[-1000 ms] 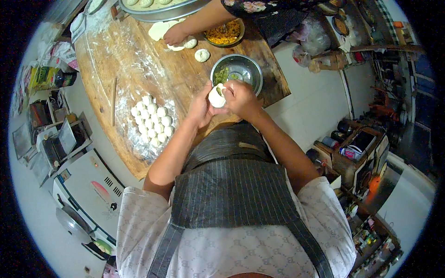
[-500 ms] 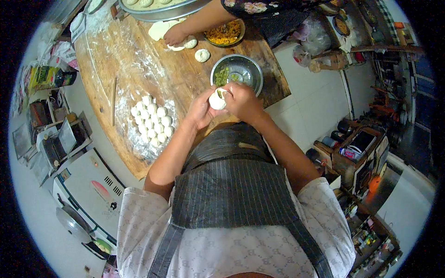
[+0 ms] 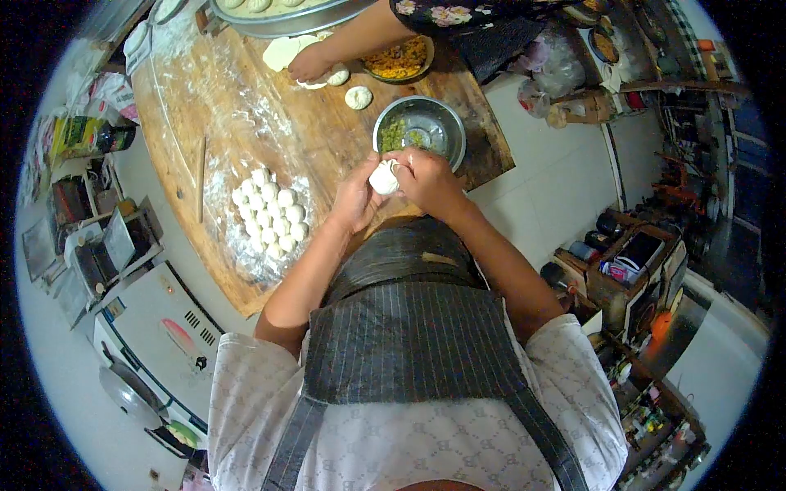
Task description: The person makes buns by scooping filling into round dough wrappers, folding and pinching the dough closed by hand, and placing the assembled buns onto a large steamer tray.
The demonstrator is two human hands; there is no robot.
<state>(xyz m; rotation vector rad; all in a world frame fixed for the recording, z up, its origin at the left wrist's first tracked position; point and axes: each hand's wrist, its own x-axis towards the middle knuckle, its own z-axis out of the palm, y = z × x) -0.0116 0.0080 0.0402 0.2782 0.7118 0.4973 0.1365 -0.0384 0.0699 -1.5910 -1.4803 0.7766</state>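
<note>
Between my two hands, just above the table's near edge, is a white filled bun (image 3: 384,177) with its top gathered into pleats. My left hand (image 3: 357,196) cups it from the left, the thumb up along its side. My right hand (image 3: 427,178) pinches the dough rim at the bun's upper right. Right behind my hands stands a steel bowl (image 3: 449,131) with some green filling (image 3: 399,137) on its left side. To the left, a cluster of small white dough balls (image 3: 271,210) lies on a floured patch.
A co-worker's hand (image 3: 310,64) touches flat dough wrappers (image 3: 281,53) at the far side. Near it are a bowl of orange filling (image 3: 399,61), a shaped bun (image 3: 358,98) and a steamer tray (image 3: 286,26). A thin rolling pin (image 3: 201,180) lies at the left of the wooden table (image 3: 327,131).
The bun's opening has narrowed: green filling showed in it before, and now the gathered dough covers it. My hands stay in nearly the same place. The co-worker's hand has barely moved.
</note>
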